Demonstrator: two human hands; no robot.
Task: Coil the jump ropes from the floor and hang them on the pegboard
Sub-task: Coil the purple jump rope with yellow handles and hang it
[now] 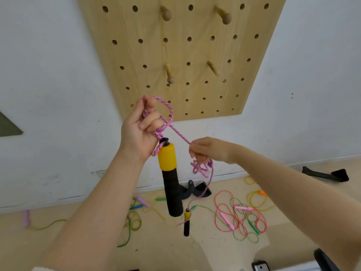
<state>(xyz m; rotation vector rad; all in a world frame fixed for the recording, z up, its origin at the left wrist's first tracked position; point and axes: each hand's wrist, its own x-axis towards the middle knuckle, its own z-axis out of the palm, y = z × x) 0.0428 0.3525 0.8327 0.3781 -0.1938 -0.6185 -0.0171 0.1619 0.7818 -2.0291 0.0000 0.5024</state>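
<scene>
**Two hands coiling a pink jump rope before a pegboard**

The left hand (pixel 143 127) has its fingers curled tight around loops of a pink braided rope (pixel 176 130). A yellow-and-black handle (pixel 169 173) hangs just below it. The right hand (pixel 207 148) pinches the rope's taut strand, slack bunched beneath. The wooden pegboard (pixel 195 55) is mounted on the wall behind. More ropes (pixel 238 216) lie tangled on the floor (pixel 88 241) near the wall.

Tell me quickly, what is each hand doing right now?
Left hand: closed, holding loops of the pink rope.
Right hand: closed, pinching the same rope.
</scene>
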